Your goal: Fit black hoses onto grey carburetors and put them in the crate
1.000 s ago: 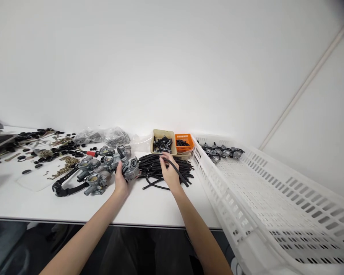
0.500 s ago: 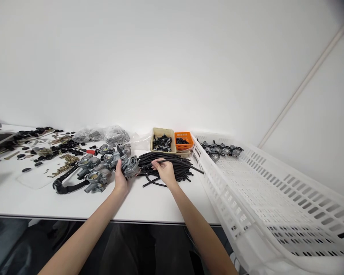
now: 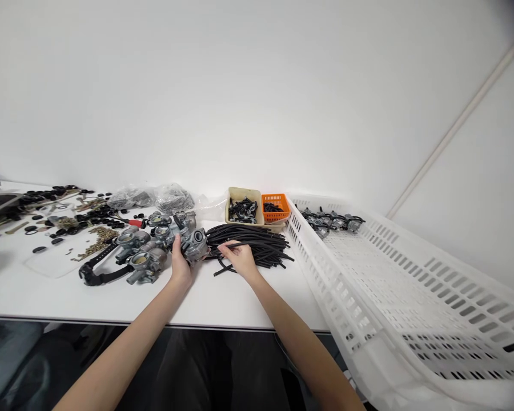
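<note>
My left hand (image 3: 180,267) is wrapped round a grey metal carburetor (image 3: 196,248), holding it just over the table with its round opening facing up. Close by on the right, my right hand (image 3: 242,260) pinches a thin black rubber hose (image 3: 240,244) near the carburetor's side. Whether the hose end touches the carburetor is too small to tell. Behind and under my right hand lies a pile of black hoses (image 3: 270,246). Several more carburetors (image 3: 142,264) stand to the left of my left hand.
A large white slatted crate (image 3: 325,285) fills the right side, with carburetors (image 3: 332,220) at its far end. At the back are a cream bin (image 3: 245,192) and an orange basket (image 3: 286,206) of black parts. Brass fittings (image 3: 100,240) and a black wristwatch (image 3: 95,275) lie left.
My right hand has shifted slightly left, towards the carburetor. The long hose end that stuck out to the right over the pile no longer shows there. My left hand keeps its hold.
</note>
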`<action>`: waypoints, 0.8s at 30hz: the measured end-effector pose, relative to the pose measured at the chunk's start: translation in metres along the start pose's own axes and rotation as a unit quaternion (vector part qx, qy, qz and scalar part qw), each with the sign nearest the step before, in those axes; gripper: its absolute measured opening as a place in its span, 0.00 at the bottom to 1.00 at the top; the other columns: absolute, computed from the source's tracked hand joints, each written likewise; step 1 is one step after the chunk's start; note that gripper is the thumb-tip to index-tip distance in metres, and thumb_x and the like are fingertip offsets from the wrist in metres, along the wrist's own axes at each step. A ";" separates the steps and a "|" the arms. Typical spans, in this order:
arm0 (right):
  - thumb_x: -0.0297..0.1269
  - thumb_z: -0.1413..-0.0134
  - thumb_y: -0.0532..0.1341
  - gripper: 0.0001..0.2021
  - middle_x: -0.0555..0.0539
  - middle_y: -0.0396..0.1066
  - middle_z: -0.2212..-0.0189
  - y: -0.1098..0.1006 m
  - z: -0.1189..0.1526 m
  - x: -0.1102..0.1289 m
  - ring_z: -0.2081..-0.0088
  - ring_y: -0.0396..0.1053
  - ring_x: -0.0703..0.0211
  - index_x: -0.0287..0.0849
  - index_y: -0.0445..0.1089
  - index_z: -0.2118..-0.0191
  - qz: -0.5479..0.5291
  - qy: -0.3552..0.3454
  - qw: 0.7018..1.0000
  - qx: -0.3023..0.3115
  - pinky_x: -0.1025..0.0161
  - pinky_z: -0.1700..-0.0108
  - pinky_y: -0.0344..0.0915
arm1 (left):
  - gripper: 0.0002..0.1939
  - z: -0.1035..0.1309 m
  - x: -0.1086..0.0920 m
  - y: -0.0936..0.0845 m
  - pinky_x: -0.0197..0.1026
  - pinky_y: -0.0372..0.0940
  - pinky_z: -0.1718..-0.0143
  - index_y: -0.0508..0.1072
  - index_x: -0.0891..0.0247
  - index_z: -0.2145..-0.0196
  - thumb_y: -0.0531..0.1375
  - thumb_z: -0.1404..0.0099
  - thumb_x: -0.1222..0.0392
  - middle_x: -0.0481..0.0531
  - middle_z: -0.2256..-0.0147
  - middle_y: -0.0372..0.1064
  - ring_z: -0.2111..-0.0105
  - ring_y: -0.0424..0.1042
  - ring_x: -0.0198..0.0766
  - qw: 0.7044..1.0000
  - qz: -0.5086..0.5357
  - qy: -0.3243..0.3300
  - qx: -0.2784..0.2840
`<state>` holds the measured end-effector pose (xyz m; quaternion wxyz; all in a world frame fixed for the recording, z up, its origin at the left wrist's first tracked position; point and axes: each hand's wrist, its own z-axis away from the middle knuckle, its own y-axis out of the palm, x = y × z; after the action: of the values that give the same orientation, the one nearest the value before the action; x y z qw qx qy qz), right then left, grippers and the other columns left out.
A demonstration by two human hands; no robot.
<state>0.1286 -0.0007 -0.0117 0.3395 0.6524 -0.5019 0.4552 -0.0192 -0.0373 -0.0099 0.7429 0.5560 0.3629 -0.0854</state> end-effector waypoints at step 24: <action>0.50 0.60 0.67 0.17 0.49 0.73 0.78 0.013 0.004 -0.010 0.77 0.67 0.66 0.40 0.74 0.72 -0.074 0.035 0.995 0.050 0.67 0.75 0.64 | 0.19 -0.001 0.001 -0.005 0.38 0.71 0.75 0.73 0.61 0.60 0.54 0.38 0.45 0.51 0.66 0.76 0.72 0.76 0.39 1.000 -0.020 0.017 -0.006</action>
<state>0.1163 -0.0047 -0.0228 0.3570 0.6874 -0.4165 0.4760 -0.0218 -0.0380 -0.0148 0.7382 0.5456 0.3868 -0.0885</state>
